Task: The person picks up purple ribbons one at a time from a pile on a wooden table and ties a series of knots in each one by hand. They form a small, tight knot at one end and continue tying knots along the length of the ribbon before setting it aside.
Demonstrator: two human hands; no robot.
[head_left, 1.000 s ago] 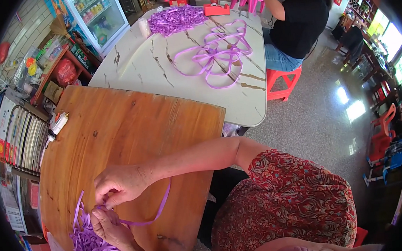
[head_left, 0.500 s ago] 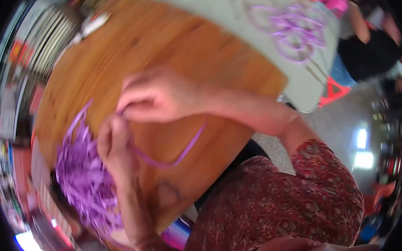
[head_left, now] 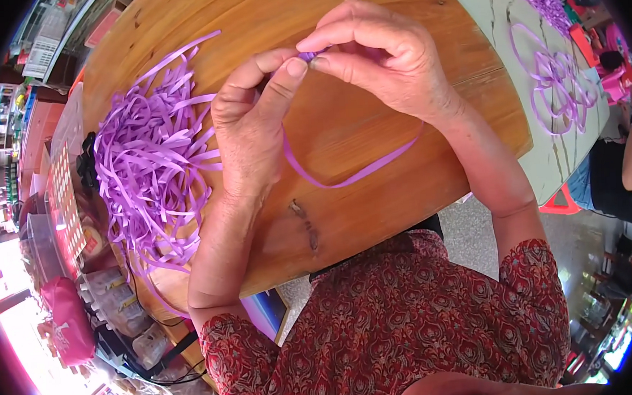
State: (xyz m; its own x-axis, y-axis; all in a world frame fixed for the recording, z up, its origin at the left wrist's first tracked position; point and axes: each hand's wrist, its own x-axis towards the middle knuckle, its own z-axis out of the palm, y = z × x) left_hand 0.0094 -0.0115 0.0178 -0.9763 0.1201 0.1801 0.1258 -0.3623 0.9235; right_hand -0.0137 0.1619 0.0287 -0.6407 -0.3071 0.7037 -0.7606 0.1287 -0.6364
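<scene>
My left hand (head_left: 253,114) and my right hand (head_left: 387,55) meet above the wooden table, thumbs and fingertips pinched on a narrow purple ribbon (head_left: 354,177). A small folded or knotted bit of it shows between the fingertips; its exact shape is hidden. From there the ribbon droops in a loop below both hands, one end rising beneath my right wrist. Left of my left hand lies a large tangled heap of the same purple ribbon (head_left: 151,157), with a few strands reaching toward that wrist.
The round-edged wooden table (head_left: 429,161) adjoins a pale marbled table (head_left: 486,13) holding looped purple ribbon (head_left: 559,92) and another purple pile. A co-worker in black (head_left: 615,179) sits at the far right. A pink pouch (head_left: 69,321) and clear boxes are at lower left.
The view has turned and steadied, so the ribbon heap and table sit differently in it. Both hands still pinch the ribbon together, with the loop hanging below.
</scene>
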